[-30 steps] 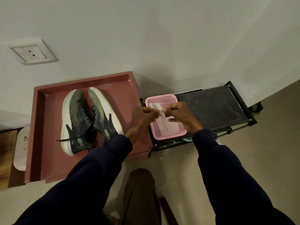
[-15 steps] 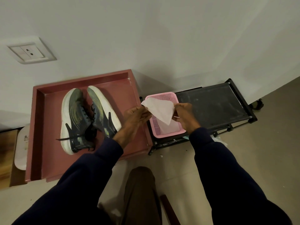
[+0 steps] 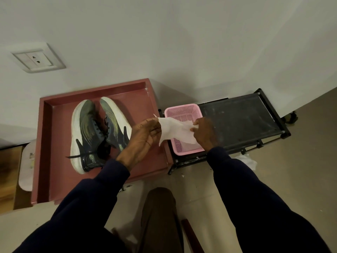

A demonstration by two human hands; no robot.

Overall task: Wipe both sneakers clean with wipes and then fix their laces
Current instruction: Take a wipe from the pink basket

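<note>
Both sneakers (image 3: 98, 132) lie unwiped at the red tray's (image 3: 60, 179) far end. Left hand (image 3: 144, 137) and right hand (image 3: 204, 134) each pinch the wipe (image 3: 173, 131), spread above the pink basket (image 3: 184, 110). Recommendation: open it fully flat before wiping.

left hand (image 3: 144, 136) + right hand (image 3: 204, 133) | pinch wipe (image 3: 176, 131) | over pink basket (image 3: 184, 110)

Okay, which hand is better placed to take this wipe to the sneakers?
Left, probably. Both hands pinch the wipe, but the left hand is right beside the sneakers on the red tray, while the right hand is over the pink basket, farther off.
</note>
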